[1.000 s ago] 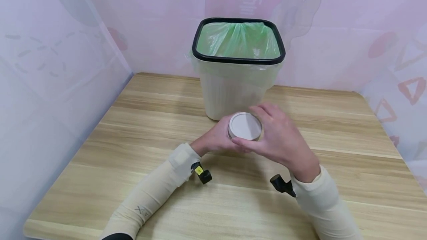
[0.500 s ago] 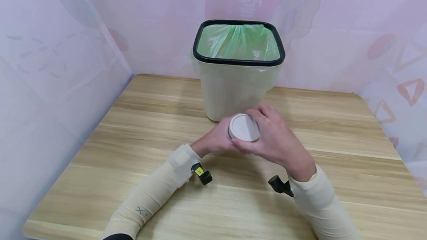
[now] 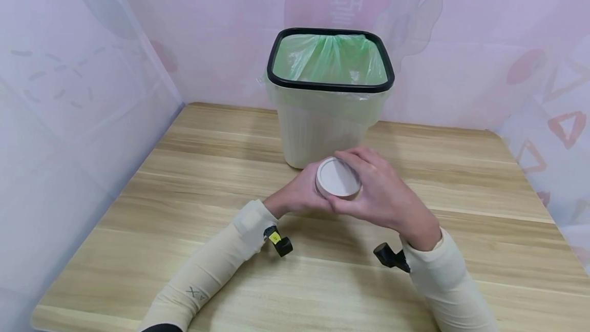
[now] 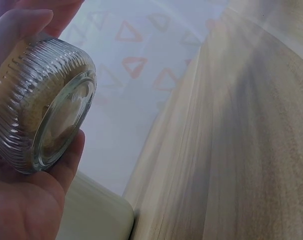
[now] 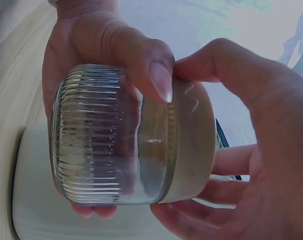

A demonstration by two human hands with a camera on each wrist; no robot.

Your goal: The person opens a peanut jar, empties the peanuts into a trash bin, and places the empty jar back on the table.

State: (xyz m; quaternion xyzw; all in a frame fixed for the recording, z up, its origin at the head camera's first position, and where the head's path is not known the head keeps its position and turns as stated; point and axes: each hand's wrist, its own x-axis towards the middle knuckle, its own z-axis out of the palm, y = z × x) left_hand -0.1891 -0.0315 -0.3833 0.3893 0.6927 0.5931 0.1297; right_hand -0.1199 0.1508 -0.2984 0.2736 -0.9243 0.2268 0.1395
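Note:
A ribbed clear glass jar (image 5: 91, 140) with a pale screw lid (image 3: 338, 177) is held above the table between both hands. My left hand (image 3: 301, 188) grips the glass body, its thumb along the side near the lid in the right wrist view. The fingers and thumb of my right hand (image 3: 382, 193) curl round the edge of the lid (image 5: 194, 142). In the left wrist view the round base of the jar (image 4: 64, 120) faces the camera, with something brownish showing through the glass. The lid sits on the jar's mouth.
Just behind the hands stands a cream trash bin (image 3: 318, 132) with a black rim and a green plastic liner (image 3: 332, 58). The wood-grain table (image 3: 207, 178) ends at printed cloth walls (image 3: 221, 40) at the back and sides.
My right hand's fingers have shifted round the lid, turning slightly in and then back. My left hand and the jar have stayed nearly in place.

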